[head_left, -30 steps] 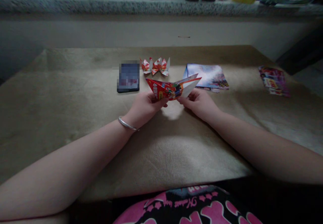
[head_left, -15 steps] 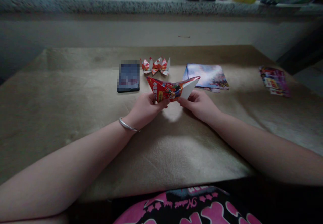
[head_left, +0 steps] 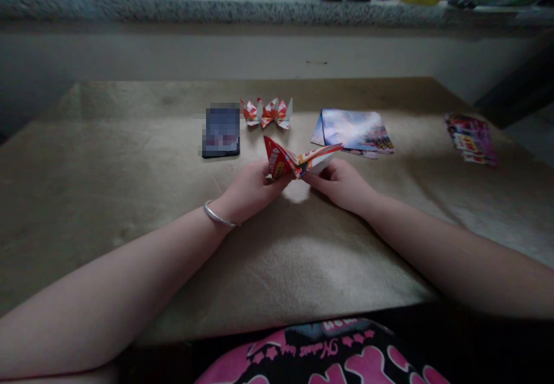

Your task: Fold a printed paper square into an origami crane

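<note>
A folded sheet of printed paper [head_left: 282,163], red with pictures and white on its back, is held up above the table between both hands. It bends in a V, with two pointed ends rising left and right. My left hand [head_left: 255,186], with a silver bangle [head_left: 219,215] at the wrist, pinches its lower left part. At the lower right, my right hand [head_left: 340,183] grips it between thumb and fingers. Some fingertips of both hands are hidden behind the paper. Just beyond stand folded red-and-white paper pieces [head_left: 267,114] with upright points.
A dark phone-like device [head_left: 221,133], its screen blurred, lies left of the folded pieces. To the right are several printed sheets [head_left: 357,130] and, farther off, a stack of colourful leaflets [head_left: 470,140]. A stone ledge [head_left: 242,11] with various items runs behind the table.
The folded paper has bent more sharply at its middle, and its left point has moved inward to the right. Both hands stay in nearly the same place, still holding it.
</note>
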A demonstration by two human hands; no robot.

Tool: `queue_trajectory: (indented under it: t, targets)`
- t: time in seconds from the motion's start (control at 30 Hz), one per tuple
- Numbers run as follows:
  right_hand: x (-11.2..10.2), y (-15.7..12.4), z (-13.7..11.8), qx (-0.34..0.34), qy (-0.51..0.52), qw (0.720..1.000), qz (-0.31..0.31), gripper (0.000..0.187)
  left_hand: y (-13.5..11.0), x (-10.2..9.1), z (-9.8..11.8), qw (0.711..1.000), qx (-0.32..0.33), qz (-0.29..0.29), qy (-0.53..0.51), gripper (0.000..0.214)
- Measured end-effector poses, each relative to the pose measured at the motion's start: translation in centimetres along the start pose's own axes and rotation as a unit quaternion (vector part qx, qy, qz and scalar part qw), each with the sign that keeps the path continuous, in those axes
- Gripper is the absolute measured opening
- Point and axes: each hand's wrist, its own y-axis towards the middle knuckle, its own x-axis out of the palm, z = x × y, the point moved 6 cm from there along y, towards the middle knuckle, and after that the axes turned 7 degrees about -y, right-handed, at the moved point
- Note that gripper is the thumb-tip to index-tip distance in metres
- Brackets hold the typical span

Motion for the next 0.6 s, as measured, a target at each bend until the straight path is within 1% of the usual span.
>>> queue_trajectory:
  t: [0.07,0.17,0.23,0.3,0.4,0.47,0.6]
  targets:
    - [-0.1,0.0,0.1,0.002,0.012,1.000,0.004,0.029,0.0,0.2,-0.6,0.999,-0.016,-0.009,-0.047,0.029]
    - [-0.2,0.0,-0.2,-0.009,0.067,0.998,0.009,0.032,0.0,0.4,-1.2,0.996,-0.031,-0.023,-0.075,0.028]
    - [-0.3,0.1,-0.2,-0.007,0.099,0.995,0.014,0.032,0.1,0.3,-1.4,0.995,-0.031,-0.014,-0.094,0.028]
    - [-0.2,0.2,0.0,0.003,0.112,0.994,0.018,0.033,0.3,-0.1,-1.3,0.990,-0.003,0.018,-0.137,0.031]
    - [-0.1,0.1,0.4,0.022,0.113,0.993,0.019,0.036,0.5,-0.8,-0.8,0.974,0.057,0.066,-0.207,0.032]
    - [-0.4,0.0,0.4,0.026,0.118,0.992,0.039,0.038,0.6,-0.9,-0.7,0.972,0.061,0.078,-0.214,0.025]
    - [-1.7,-0.1,-0.1,0.004,0.125,0.986,0.114,0.038,0.5,-1.1,-0.7,0.981,0.025,0.093,-0.166,0.016]
